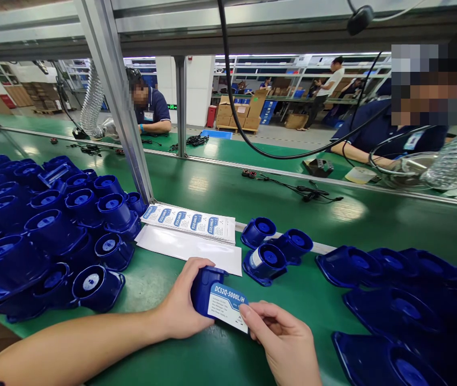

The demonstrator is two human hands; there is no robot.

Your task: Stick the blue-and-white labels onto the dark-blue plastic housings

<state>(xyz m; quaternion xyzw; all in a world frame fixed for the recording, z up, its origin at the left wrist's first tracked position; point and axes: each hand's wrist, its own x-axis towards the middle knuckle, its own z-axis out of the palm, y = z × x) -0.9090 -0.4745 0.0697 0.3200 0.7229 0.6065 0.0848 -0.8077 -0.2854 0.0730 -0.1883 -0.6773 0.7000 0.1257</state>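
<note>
My left hand point(186, 303) is wrapped round a blue plastic housing point(201, 292) above the green bench, its side turned up toward me. Between the thumb and fingers of my right hand point(280, 335) is the right end of a blue-and-white label point(228, 306) printed "DC52Q-5000L/H". This label lies over the face of the housing; how much of it is stuck down I cannot tell. Beyond my hands, a stack of printed label sheets point(190, 222) sits behind a blank white backing sheet point(196, 251).
Many blue housings point(53, 230) crowd the bench on the left. Three small ones point(266, 262) stand right of the sheets, one bearing a label; more housings point(392, 311) fill the right. A metal post point(119, 107) rises behind the sheets. Co-workers point(154, 107) sit across the bench.
</note>
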